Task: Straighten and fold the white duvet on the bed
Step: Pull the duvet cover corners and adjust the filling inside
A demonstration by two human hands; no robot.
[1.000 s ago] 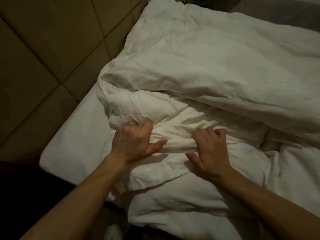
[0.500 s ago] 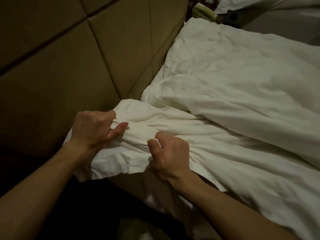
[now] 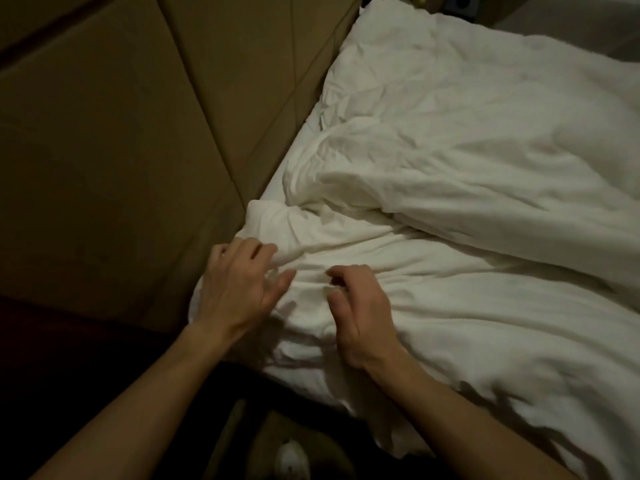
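The bed (image 3: 311,133) stands against a tan padded wall (image 3: 138,133). A rumpled white duvet (image 3: 467,202) lies directly on it, bunched in thick folds, its near edge spilling over the side.

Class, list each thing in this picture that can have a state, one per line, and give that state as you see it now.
white duvet: crumpled, bunched at the near corner, not yet folded.
left hand: fingers spread, resting on the bunched corner, thumb out.
right hand: fingers curled, pinching a fold of the duvet.
padded wall panel: upright beside the bed.

No readable text, labels or signs; dim view may hide some.
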